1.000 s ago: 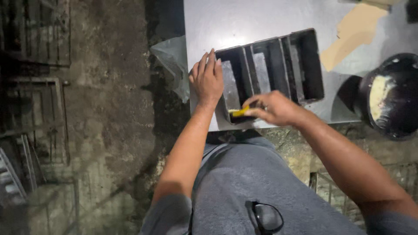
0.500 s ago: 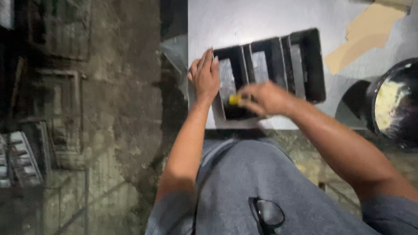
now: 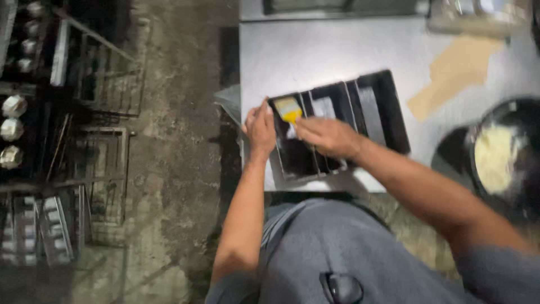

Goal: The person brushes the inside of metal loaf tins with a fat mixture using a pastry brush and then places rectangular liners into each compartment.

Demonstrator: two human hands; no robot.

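Brush [image 3: 289,109] in rt hand [image 3: 326,136], lft hand [image 3: 260,128] on tins [image 3: 371,112], bowl [image 3: 506,152] nearby

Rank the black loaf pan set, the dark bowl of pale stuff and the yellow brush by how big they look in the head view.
1. Loaf pan set, clearly largest.
2. Dark bowl, partly cut off at the edge, so unsure.
3. Yellow brush, in the right hand, smallest.

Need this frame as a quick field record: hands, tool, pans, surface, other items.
left hand: rests on the left edge of the pan set
right hand: holds the brush
brush: yellow ferrule, pale bristles, inside the leftmost pan
pan set: dark strapped loaf pans, side by side
table: bare grey metal
bowl: dark, pale contents, right of pans
paper: tan piece, behind the pans
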